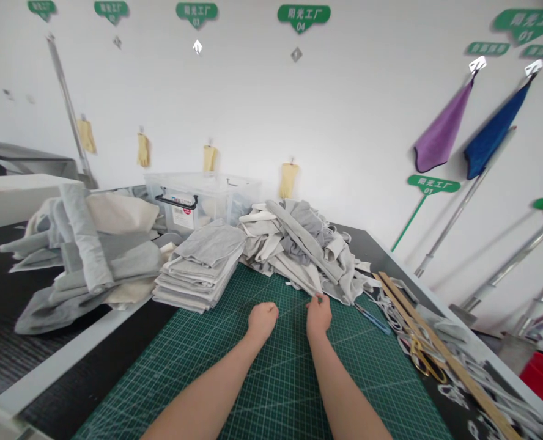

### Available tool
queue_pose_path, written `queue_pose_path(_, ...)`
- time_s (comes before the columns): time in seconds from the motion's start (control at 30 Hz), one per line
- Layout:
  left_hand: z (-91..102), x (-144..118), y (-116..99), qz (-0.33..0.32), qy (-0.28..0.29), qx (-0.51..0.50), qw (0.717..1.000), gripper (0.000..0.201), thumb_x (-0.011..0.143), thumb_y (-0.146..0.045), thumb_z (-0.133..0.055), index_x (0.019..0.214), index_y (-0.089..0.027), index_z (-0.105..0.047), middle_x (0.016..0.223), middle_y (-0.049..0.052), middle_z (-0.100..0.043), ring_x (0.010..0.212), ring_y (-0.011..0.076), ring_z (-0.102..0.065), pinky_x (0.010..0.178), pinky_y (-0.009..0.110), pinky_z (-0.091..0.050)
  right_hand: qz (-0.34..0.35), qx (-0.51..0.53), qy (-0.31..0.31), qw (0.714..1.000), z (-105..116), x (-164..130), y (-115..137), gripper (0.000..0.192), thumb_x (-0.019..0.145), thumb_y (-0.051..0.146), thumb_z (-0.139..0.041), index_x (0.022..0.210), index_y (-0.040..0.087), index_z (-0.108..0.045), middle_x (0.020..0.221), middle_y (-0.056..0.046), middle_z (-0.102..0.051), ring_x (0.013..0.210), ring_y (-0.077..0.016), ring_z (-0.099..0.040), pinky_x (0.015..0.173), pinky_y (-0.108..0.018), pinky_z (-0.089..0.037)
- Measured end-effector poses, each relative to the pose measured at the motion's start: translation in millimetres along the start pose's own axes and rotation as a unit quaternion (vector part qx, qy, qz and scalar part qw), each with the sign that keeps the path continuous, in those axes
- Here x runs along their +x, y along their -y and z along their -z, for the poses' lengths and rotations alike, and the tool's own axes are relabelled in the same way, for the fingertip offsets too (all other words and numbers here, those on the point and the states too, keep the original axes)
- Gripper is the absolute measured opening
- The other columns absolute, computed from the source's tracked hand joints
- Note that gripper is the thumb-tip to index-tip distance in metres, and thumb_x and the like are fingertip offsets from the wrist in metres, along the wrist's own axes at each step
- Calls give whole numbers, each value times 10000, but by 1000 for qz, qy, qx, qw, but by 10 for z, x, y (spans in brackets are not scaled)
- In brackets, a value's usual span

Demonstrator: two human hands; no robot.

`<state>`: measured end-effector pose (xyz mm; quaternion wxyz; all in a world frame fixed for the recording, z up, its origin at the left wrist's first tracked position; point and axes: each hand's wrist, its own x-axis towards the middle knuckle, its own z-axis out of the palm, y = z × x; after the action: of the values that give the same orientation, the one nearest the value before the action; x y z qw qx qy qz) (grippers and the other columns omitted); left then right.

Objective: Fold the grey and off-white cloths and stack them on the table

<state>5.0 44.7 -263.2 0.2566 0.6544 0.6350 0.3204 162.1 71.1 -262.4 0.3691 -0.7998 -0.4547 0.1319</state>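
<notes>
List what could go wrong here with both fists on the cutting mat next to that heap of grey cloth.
1. The right hand touches the edge of the loose cloth heap; a tug may spill it across the cutting mat.
2. Scissors and a wooden ruler lie near the right forearm; a sideways sweep could hit them.
3. The left hand sits near the folded stack, which could topple.

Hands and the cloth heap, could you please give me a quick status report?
Left hand fisted on the green cutting mat, holding nothing visible. Right hand at edge of loose grey cloth heap, fingertips pinched. Folded stack left; scissors, wooden ruler right.
</notes>
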Motion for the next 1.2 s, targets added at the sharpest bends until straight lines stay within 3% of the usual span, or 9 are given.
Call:
queue_pose_path(0.1,-13,1,1,0,1,17,1000,262,695,-201,-335,541,-182,-546,580,-17,-564,593,110,-500,520,197,-295,-1,-32,-14,999,-1,28,24,469,760,301,-241,1213,179,-260,891,-61,-589,736,-182,-546,539,-242,-336)
queue_pose_path(0.2,-16,2,19,8,-9,30,999,270,729,-211,-315,613,-196,-558,645,-19,-582,636,107,-508,547,191,-309,23,-64,-1,998,-2,82,46,546,745,267,-291,1263,183,-140,887,-65,-571,749,-187,-542,548,-249,-335)
queue_pose_path(0.33,56,65,49,25,-42,82,995,291,780,-256,-262,774,-232,-552,741,-3,-590,702,124,-514,587,210,-332,58,-100,27,993,-4,156,35,542,706,214,-356,1236,216,-243,882,-70,-540,753,-186,-533,565,-257,-341)
queue_pose_path(0.47,133,240,55,22,-74,161,984,221,732,-227,-363,870,-237,-535,985,32,-540,923,176,-453,758,283,-321,73,-114,32,990,-31,185,-6,469,710,214,-351,1179,209,-342,928,-81,-513,775,-184,-523,598,-268,-355)
queue_pose_path(0.6,67,456,40,37,-91,195,976,380,708,-229,-385,1085,-206,-429,1206,88,-379,1099,235,-309,891,401,-202,75,-113,37,990,-44,192,-32,401,700,208,-362,1094,182,-432,934,-79,-512,794,-180,-520,623,-263,-362)
queue_pose_path(0.73,-41,642,49,60,-92,245,963,518,714,-292,-367,1213,-175,-289,1262,126,-304,1158,266,-221,912,460,-137,85,-96,42,991,-25,179,-45,363,703,217,-349,1036,159,-480,927,-74,-510,793,-176,-517,620,-255,-355)
queue_pose_path(0.93,-50,846,109,77,-74,256,961,468,724,-361,-346,1176,-242,-353,1270,92,-298,1168,288,-186,899,508,-103,103,-44,60,992,-2,224,-109,387,670,224,-391,1036,151,-492,898,-63,-532,793,-164,-518,633,-238,-360)
queue_pose_path(1.03,-31,904,122,70,-71,258,961,412,731,-381,-343,1118,-263,-422,1242,84,-333,1162,279,-193,894,509,-109,106,-6,82,991,30,244,-182,401,660,222,-394,1043,153,-488,849,-35,-565,703,-136,-543,610,-220,-384)
queue_pose_path(1.2,6,1027,109,61,-78,273,957,393,726,-464,-357,983,-225,-535,1141,111,-411,1073,276,-304,867,487,-187,135,46,97,985,102,98,-280,322,655,226,-398,923,146,-557,867,-42,-566,727,-130,-549,676,-219,-399)
